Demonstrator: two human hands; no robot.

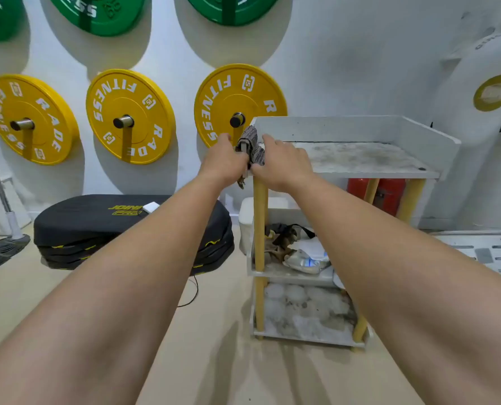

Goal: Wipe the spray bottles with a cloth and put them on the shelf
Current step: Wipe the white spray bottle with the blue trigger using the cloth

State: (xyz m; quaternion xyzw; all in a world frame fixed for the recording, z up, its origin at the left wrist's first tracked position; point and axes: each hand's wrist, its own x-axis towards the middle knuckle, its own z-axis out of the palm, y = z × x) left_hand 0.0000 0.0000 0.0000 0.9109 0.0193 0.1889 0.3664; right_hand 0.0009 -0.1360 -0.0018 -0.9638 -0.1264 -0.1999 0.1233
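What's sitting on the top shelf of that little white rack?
The top shelf shows only a dusty, stained surface, with no bottles. Its front-left corner is covered by the hands holding a grey cloth, so that spot can't be seen.

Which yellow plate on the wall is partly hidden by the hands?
The rightmost yellow plate, beside the shelf. The left hand and cloth cover its lower edge; the other two yellow plates show unobstructed.

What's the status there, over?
Both hands, left hand and right hand, closed on the cloth at the shelf corner. No spray bottle visible. Top tier bare.
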